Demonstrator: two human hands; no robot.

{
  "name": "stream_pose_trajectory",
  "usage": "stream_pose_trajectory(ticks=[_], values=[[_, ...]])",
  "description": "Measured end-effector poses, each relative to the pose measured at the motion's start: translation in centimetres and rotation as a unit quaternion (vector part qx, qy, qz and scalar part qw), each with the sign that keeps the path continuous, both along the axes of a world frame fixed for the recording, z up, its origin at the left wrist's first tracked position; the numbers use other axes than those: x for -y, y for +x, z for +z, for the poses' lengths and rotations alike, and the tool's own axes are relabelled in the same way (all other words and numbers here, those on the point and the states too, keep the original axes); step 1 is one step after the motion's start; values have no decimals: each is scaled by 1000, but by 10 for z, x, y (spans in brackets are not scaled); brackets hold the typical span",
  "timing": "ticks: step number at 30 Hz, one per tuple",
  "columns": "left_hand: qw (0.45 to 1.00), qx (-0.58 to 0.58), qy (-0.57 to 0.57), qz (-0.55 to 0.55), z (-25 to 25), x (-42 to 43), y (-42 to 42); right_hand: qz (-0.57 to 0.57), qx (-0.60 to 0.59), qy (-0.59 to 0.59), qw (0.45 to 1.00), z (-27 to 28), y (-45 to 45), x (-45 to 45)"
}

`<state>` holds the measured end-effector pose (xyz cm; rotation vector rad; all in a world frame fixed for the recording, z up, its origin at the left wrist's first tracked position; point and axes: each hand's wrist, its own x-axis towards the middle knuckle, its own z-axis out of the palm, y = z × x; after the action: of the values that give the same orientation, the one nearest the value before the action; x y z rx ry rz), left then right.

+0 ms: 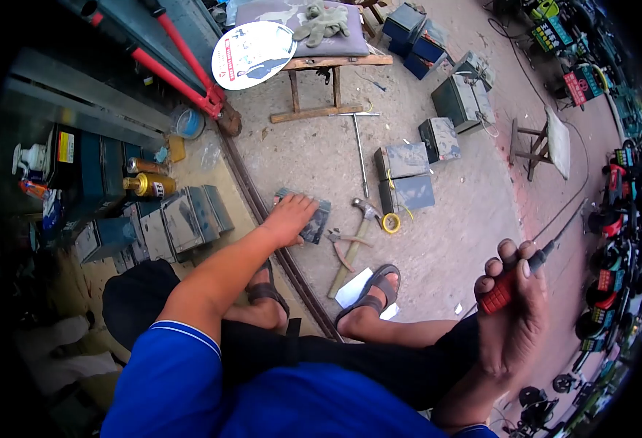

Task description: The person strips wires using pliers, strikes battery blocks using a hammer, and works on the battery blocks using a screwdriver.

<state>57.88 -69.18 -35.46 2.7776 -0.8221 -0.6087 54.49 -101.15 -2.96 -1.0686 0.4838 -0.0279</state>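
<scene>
My left hand (292, 219) lies with its fingers over the top of a dark grey box-shaped battery (315, 228) on the concrete floor, pressing or holding it. Raised at the right, my right hand (514, 306) is closed around the red handle of a screwdriver (497, 293), whose thin shaft points up and away. Between my feet and the battery lie a claw hammer (365, 210) with a wooden handle, open pincers (346, 248) and a roll of yellow tape (390, 223).
Several batteries (406, 191) stand ahead; more (182, 219) are lined up at left. A metal T-handle wrench (360, 150) lies near a wooden stool (335, 62) bearing a cushion, gloves and a round fan. Red-handled bolt cutters (168, 69) lean at left. Parked scooters (605, 285) line the right.
</scene>
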Motion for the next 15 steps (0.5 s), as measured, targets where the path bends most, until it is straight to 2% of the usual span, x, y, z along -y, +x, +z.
stream_pose_trajectory(ticks=[11,15], values=[[1000,-4,-13,12,13,-3,-6,15,20,9,1000,9,-10,-13],[1000,13,-24,3,-2,-6,-8,19,20,10,1000,9,-9,-14]])
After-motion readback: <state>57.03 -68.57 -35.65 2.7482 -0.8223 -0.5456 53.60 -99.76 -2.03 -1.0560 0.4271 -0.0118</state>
